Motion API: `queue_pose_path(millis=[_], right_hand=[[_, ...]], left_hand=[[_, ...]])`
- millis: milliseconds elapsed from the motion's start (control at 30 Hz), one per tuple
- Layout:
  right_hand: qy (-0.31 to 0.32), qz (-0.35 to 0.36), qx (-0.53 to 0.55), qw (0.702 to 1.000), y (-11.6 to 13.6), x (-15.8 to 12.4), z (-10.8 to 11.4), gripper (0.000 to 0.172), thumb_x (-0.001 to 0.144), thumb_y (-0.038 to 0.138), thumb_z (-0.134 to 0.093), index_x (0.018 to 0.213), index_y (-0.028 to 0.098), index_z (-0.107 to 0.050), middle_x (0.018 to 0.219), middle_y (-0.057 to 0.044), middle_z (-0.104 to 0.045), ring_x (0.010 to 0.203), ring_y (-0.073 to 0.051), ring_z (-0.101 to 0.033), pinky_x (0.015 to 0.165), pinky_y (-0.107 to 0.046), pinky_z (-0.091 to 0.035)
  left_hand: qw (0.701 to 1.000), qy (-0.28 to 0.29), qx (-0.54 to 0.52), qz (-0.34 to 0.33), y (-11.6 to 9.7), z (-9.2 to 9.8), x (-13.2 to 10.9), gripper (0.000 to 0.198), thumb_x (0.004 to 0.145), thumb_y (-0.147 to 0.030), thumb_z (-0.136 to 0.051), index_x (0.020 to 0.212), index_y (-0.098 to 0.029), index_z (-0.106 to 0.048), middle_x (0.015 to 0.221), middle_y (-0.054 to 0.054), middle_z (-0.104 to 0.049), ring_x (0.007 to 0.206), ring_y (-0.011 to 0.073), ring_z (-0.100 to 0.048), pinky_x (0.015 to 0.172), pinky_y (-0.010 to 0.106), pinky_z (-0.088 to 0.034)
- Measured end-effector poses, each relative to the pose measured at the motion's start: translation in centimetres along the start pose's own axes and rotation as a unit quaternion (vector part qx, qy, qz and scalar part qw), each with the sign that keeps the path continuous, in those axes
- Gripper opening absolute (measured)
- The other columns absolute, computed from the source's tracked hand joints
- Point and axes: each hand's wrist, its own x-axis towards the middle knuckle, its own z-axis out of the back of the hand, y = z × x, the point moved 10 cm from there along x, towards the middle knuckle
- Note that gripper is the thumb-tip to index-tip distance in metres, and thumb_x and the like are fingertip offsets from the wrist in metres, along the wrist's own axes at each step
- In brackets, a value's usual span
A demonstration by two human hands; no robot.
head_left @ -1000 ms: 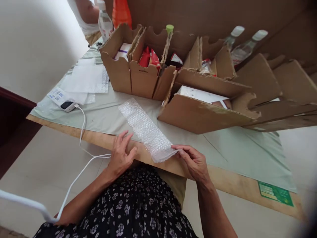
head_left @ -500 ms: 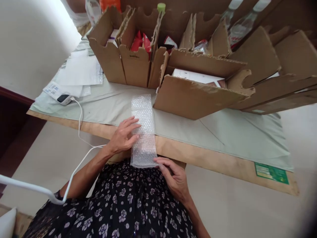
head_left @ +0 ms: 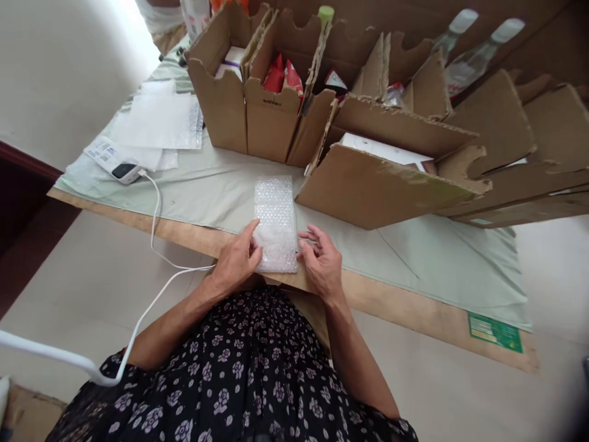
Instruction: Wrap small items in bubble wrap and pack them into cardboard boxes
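A strip of clear bubble wrap (head_left: 275, 218) lies on the pale green cloth (head_left: 216, 193) near the table's front edge, its near end folded back over itself. My left hand (head_left: 237, 261) rests at the strip's left side, fingers and thumb pressing on the folded end. My right hand (head_left: 319, 261) sits at the strip's right side, fingers loosely spread and touching its edge.
Open cardboard boxes (head_left: 271, 107) with packets and white boxes stand behind the strip; a large tilted one (head_left: 381, 190) is just right of it. Clear bottles (head_left: 473, 58) lean at the back right. White sheets (head_left: 156, 123), a small device (head_left: 123, 172) and its white cable (head_left: 156, 233) lie left.
The strip was turned from diagonal to straight and pulled toward me. Its near end has been folded up onto the strip, and both hands now press at either side of the fold.
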Motion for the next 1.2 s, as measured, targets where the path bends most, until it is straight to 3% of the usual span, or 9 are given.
queue_pose_path(millis=[167,300,433,567,700,867,967,1067,1200], right_hand=[[0.087,0.206,-0.195,0.955,3.8,-3.9,-0.3,0.035,0.095,0.025,-0.062,0.13,0.024,-0.067,0.129,-0.012,-0.072,0.113,-0.026,-0.069,0.099,-0.045,-0.057],[0.153,0.279,-0.312,0.895,3.2,-5.1,-2.9,0.034,0.095,0.018,-0.06,0.128,0.022,-0.069,0.147,-0.013,-0.062,0.139,-0.032,-0.054,0.102,-0.05,-0.054],[0.108,0.303,-0.309,0.895,3.5,-4.5,-2.9,0.022,0.1,0.016,-0.057,0.113,0.021,-0.074,0.137,-0.011,-0.069,0.136,-0.03,-0.057,0.098,-0.045,-0.053],[0.133,0.275,-0.242,0.921,3.8,-4.0,-2.9,0.025,0.102,0.017,-0.053,0.115,0.023,-0.074,0.121,-0.008,-0.077,0.118,-0.024,-0.069,0.097,-0.043,-0.054],[0.141,0.204,-0.181,0.952,3.0,-2.2,-3.1,0.024,0.103,0.023,-0.053,0.113,0.022,-0.075,0.106,-0.007,-0.079,0.097,-0.022,-0.072,0.089,-0.039,-0.057],[0.051,0.165,-0.157,0.973,2.7,-1.5,-1.4,0.029,0.101,0.03,-0.056,0.124,0.025,-0.071,0.114,-0.009,-0.076,0.101,-0.023,-0.071,0.093,-0.04,-0.058],[-0.012,0.23,-0.208,0.951,4.1,-3.1,-0.1,0.029,0.099,0.025,-0.06,0.125,0.027,-0.07,0.12,-0.01,-0.073,0.112,-0.027,-0.068,0.098,-0.045,-0.054],[0.027,0.305,-0.27,0.913,5.0,-4.4,-1.7,0.028,0.097,0.019,-0.061,0.122,0.029,-0.07,0.126,-0.009,-0.073,0.125,-0.028,-0.063,0.1,-0.047,-0.05],[0.082,0.325,-0.326,0.884,4.2,-3.6,-4.3,0.027,0.099,0.016,-0.058,0.122,0.025,-0.071,0.132,-0.008,-0.072,0.136,-0.029,-0.056,0.102,-0.046,-0.045]], left_hand=[[0.995,0.023,0.092,0.025,0.5,-0.5,0.7,0.069,0.087,-0.018,-0.057,0.155,-0.015,-0.042,0.082,0.001,-0.07,0.067,0.0181,-0.061,0.068,0.029,-0.049],[0.992,0.01,0.122,0.01,0.2,-0.2,0.6,0.067,0.088,-0.018,-0.06,0.152,-0.016,-0.045,0.088,0.003,-0.07,0.077,0.0206,-0.065,0.077,0.032,-0.054],[0.988,-0.063,0.103,-0.095,-1.9,2.1,-1.2,0.057,0.092,-0.032,-0.065,0.145,-0.018,-0.051,0.121,0.012,-0.065,0.11,0.0266,-0.065,0.098,0.042,-0.056],[0.974,-0.009,0.083,-0.212,-4.3,1.5,-3.6,0.042,0.094,-0.032,-0.067,0.134,-0.021,-0.061,0.135,0.014,-0.064,0.13,0.0305,-0.058,0.112,0.05,-0.049],[0.985,-0.009,0.053,-0.166,-3.3,0.6,-3.0,0.024,0.098,-0.019,-0.054,0.115,-0.019,-0.071,0.1,0.009,-0.076,0.095,0.0235,-0.07,0.092,0.043,-0.058],[0.997,-0.03,-0.001,-0.07,-1.1,0.4,-0.9,0.027,0.094,-0.017,-0.054,0.114,-0.017,-0.072,0.103,0.008,-0.078,0.093,0.0213,-0.072,0.087,0.036,-0.06],[0.998,-0.024,-0.004,-0.058,-0.7,0.4,-0.2,0.028,0.093,-0.017,-0.053,0.114,-0.017,-0.072,0.102,0.007,-0.077,0.092,0.0201,-0.072,0.087,0.034,-0.06],[0.998,-0.025,0.012,-0.065,-0.6,0.1,0.2,0.031,0.092,-0.015,-0.053,0.118,-0.017,-0.07,0.107,0.007,-0.076,0.095,0.0206,-0.071,0.09,0.035,-0.059],[0.994,-0.051,0.066,-0.07,-0.8,0.5,0.1,0.031,0.094,-0.018,-0.055,0.122,-0.018,-0.068,0.108,0.009,-0.072,0.1,0.0233,-0.069,0.094,0.039,-0.058]])
